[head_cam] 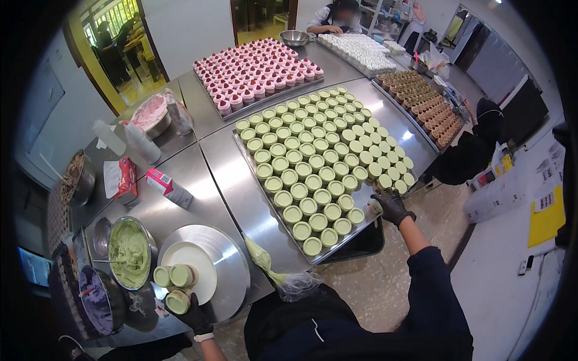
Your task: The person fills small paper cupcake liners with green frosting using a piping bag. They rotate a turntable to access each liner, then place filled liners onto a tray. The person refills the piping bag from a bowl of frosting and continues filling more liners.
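Note:
My left hand (pixel 196 316), in a black glove, grips a green-topped dessert cup (pixel 177 302) at the edge of a metal cake turntable (pixel 232 270). Two more green-topped cups (pixel 182 275) stand beside it, on a white round plate (pixel 205 289) that lies on the turntable. My right hand (pixel 393 206), also gloved, is at the near right side of a metal tray (pixel 361 195) filled with rows of green-topped cups (pixel 322 196). A small cup (pixel 375 207) shows by its fingers; whether they hold it I cannot tell.
A piping bag (pixel 259 255) of green cream hangs over the table's near edge. Bowls of green cream (pixel 128 252) and purple cream (pixel 95 302) stand left, near a carton (pixel 169 187). Trays of pink (pixel 259 72), white (pixel 356 49) and brown (pixel 417 104) desserts lie beyond. Co-workers (pixel 469 144) are around.

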{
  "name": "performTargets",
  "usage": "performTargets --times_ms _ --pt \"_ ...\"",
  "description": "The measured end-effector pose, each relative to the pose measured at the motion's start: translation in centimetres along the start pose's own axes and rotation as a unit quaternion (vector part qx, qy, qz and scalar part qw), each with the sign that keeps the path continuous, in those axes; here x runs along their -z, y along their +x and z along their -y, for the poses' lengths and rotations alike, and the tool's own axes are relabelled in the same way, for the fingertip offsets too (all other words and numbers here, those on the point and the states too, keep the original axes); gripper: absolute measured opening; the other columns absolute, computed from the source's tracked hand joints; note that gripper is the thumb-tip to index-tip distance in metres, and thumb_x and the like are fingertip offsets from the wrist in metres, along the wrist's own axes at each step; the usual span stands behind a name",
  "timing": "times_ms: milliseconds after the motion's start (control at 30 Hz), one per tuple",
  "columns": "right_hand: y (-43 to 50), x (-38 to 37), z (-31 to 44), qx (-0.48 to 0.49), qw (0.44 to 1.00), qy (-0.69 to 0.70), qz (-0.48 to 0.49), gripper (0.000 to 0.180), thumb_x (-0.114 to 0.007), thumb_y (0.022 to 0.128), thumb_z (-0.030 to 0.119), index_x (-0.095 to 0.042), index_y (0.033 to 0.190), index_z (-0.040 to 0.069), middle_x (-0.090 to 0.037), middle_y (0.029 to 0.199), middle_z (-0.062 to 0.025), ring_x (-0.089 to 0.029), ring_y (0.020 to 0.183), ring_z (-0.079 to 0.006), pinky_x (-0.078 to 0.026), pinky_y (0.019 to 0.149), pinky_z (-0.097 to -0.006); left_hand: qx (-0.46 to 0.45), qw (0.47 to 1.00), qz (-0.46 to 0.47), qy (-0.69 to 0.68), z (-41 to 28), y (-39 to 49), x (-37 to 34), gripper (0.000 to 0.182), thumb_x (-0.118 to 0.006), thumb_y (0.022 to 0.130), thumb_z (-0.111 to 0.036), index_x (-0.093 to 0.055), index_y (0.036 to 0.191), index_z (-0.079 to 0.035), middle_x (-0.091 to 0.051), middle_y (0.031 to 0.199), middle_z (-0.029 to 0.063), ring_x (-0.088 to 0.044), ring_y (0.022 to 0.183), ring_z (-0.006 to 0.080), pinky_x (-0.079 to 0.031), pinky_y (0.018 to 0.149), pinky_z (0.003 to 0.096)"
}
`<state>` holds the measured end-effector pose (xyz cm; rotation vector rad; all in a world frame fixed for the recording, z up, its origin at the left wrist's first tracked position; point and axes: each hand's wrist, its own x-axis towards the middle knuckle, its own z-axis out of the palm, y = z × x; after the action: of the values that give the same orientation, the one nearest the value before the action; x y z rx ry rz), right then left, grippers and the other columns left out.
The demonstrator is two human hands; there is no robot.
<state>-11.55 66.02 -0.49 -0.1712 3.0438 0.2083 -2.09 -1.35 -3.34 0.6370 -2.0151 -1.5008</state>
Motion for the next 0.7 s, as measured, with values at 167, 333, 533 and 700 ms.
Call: performTargets --times_ms 167,333,533,700 --pt "1.9 -1.1 -2.5 0.106 0.989 0.076 0.067 0.053 -0.071 0.058 0.007 -0.058 0.107 0.019 -0.06 0.103 -0.0132 -0.058 0.096 -0.034 -0.045 0.081 -0.045 -0.047 0.997 -0.053 -0.012 -1.9 -1.4 -1.1 0.089 -0.072 0.071 0.006 -0.016 0.141 -0.002 -0.037 0.137 0.0149 -0.042 0.121 0.0258 -0.036 0.103 0.0379" --pt "2.9 -1.4 -3.1 0.141 0.981 0.073 0.109 0.053 -0.077 0.056 0.018 -0.059 0.105 0.015 -0.059 0.095 -0.0132 -0.059 0.089 -0.0338 -0.048 0.076 -0.043 -0.015 0.997 -0.065 0.029 -3.0 -2.1 -2.0 0.09 -0.071 0.072 0.007 -0.015 0.142 -0.002 -0.037 0.137 0.0149 -0.042 0.122 0.0258 -0.035 0.104 0.0379" --pt "2.6 -1.1 -3.5 0.177 0.973 0.125 0.081 0.045 -0.07 0.06 0.008 -0.057 0.102 0.012 -0.058 0.091 -0.0163 -0.059 0.086 -0.0375 -0.047 0.075 -0.0452 -0.013 0.996 -0.083 0.021 -2.0 -2.1 -1.6 0.073 -0.071 0.073 0.005 -0.029 0.133 0.002 -0.044 0.13 0.014 -0.046 0.117 0.0239 -0.037 0.1 0.0362" --pt "0.6 2.1 -1.9 0.164 0.967 0.189 -0.046 0.055 -0.079 0.055 0.013 -0.055 0.105 0.008 -0.059 0.096 -0.0179 -0.058 0.09 -0.0368 -0.048 0.077 -0.0444 -0.01 0.99 -0.062 -0.127 -1.0 -2.8 -1.4 0.063 -0.071 0.076 -0.002 -0.037 0.128 0.003 -0.047 0.127 0.0119 -0.048 0.113 0.0223 -0.039 0.098 0.0361"
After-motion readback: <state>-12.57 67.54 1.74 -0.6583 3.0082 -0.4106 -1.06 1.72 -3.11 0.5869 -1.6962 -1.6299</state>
